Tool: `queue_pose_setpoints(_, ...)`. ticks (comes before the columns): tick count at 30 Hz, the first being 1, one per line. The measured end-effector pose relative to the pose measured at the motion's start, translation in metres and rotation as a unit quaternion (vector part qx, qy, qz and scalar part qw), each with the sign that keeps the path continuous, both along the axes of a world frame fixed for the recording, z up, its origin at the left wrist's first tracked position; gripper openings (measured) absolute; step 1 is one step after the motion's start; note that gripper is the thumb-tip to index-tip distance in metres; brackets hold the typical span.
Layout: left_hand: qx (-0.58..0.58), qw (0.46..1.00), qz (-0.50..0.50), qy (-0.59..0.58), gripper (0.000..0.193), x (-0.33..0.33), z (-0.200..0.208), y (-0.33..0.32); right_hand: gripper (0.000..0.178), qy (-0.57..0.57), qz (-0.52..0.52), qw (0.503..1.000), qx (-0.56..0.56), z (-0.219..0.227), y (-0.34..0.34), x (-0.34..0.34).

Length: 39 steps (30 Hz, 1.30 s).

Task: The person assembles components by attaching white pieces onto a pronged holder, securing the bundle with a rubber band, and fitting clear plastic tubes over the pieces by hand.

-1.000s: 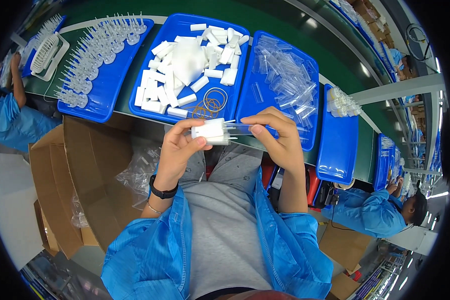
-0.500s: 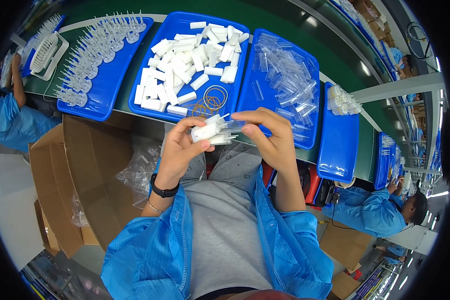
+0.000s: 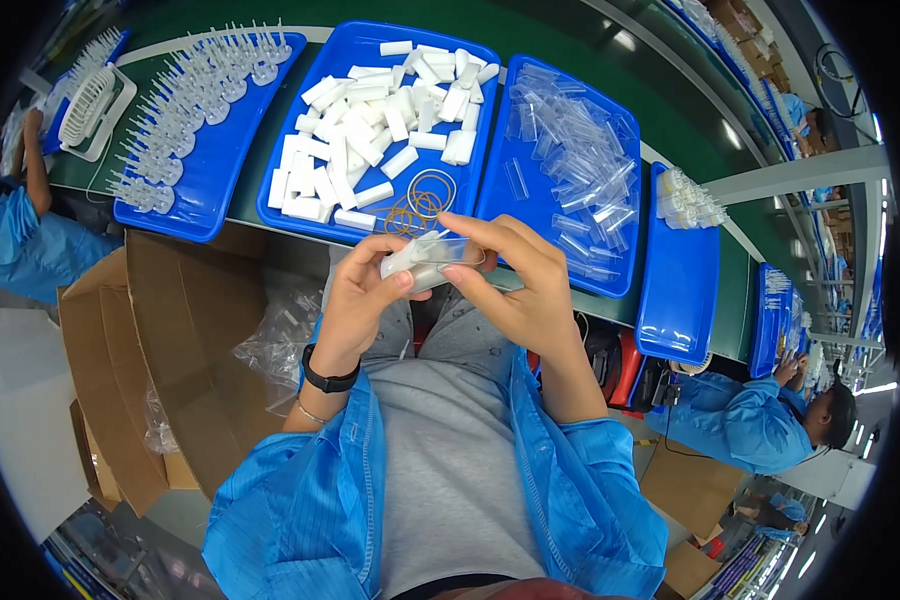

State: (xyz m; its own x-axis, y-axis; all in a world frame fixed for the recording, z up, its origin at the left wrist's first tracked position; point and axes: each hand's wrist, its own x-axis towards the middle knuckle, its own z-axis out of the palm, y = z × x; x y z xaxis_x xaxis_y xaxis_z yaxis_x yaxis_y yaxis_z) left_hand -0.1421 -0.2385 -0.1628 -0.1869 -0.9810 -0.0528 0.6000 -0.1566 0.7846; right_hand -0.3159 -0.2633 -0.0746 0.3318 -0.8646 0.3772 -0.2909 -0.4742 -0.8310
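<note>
My left hand (image 3: 358,285) is closed around a small bundle of white plastic pieces (image 3: 410,258), above my lap at the table's near edge. Thumb and fingers of my right hand (image 3: 525,270) pinch a clear plastic cover (image 3: 457,252) from either side. The cover overlaps the right-hand end of the white pieces; how far it goes over them is hard to make out. Just beyond my hands, a blue tray (image 3: 270,190) holds many white blocks (image 3: 370,130) and tan rubber bands (image 3: 422,200). Loose clear covers (image 3: 580,150) fill the blue tray (image 3: 495,195) to its right.
At the left, a blue tray (image 3: 205,205) bears rows of white stemmed parts (image 3: 185,110) beside a white fan (image 3: 98,112). Another blue tray (image 3: 675,320) at the right carries bundled white pieces (image 3: 685,200). An open cardboard box (image 3: 185,350) stands lower left. Co-workers sit on both sides.
My right hand has moved left, bringing the clear cover closer over the white pieces. My left hand stays nearly in place, its bundle slightly turned.
</note>
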Motion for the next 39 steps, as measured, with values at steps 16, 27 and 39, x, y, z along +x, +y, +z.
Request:
queue_pose_setpoints(16,-0.060,0.998,-0.009,-0.008,0.026,0.000,0.000,-0.002,0.027,-0.117,0.022,0.987,0.110,-0.019,-0.008,-0.017)
queue_pose_setpoints(27,-0.104,0.993,0.041,-0.042,0.029,0.000,-0.003,-0.001,0.032,-0.153,-0.031,0.982,0.108,-0.029,-0.002,-0.014)
queue_pose_setpoints(39,-0.099,0.989,0.070,-0.082,0.029,-0.002,0.004,0.001,0.032,-0.154,-0.017,0.981,0.116,-0.032,-0.001,-0.020)
